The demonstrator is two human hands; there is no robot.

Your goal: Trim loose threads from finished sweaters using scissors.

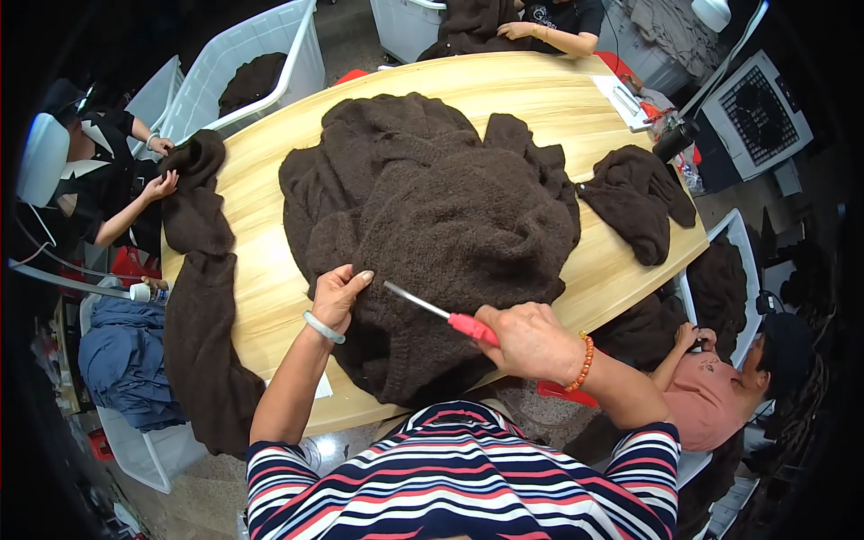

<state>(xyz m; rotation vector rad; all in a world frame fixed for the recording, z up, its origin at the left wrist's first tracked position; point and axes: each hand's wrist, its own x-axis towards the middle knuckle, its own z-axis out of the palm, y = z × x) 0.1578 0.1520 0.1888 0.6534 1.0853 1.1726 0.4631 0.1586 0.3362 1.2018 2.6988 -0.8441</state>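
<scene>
A big dark brown knit garment (450, 207) lies bunched on the table in front of me, its near part hanging over the front edge. My right hand (535, 342) is wrapped round the red handle of a tool with a slim metal shaft (418, 299). The shaft points left over the knit; the exact kind of tool does not show. Just left of its tip is my left hand (337, 297), fingers curled and thumb pressed in, at the garment's left side. Whatever it pinches, if anything, is hidden.
More brown knits lie on the wooden table (270, 333): one at the right (639, 202), another along the left edge (200, 306). Co-workers sit left, right and at the far side. White bins (306, 63) stand around. A clipboard (621, 99) lies far right.
</scene>
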